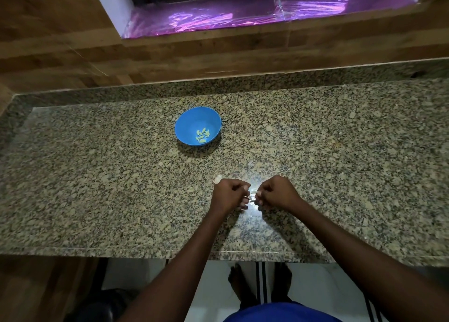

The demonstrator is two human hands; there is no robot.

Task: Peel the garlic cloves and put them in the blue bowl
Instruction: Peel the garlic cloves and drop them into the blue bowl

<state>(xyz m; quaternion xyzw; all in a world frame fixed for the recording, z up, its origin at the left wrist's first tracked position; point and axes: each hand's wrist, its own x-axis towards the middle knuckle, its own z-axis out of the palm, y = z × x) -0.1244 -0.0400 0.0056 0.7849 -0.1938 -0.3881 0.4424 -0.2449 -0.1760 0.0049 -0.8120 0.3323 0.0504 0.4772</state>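
Both forearms reach up from the bottom of the frame and converge just below the centre, where the two hands meet over the speckled granite surface (97,176). The left hand (229,195) is curled into a loose fist, knuckles toward the top of the frame, its fingertips turned inward toward the other hand. The right hand (277,193) mirrors it, also curled, with its fingertips facing left. Between them sits a small pale garlic clove (253,191), pinched from both sides by the fingertips of each hand, so both hands are clamped on that one piece. How much skin is on it is too small to tell. The wrists are held low, close to the surface, and the elbows spread outward toward the lower corners of the frame.

A pale scrap, which looks like garlic skin or another clove (217,179), lies on the surface just beside the upper left edge of the left hand.

The blue bowl (187,127) stands on the surface above and to the left of the hands, well apart from them, near the centre of the frame. Several yellowish peeled cloves (202,135) lie gathered in its bottom, toward the lower right of the bowl.
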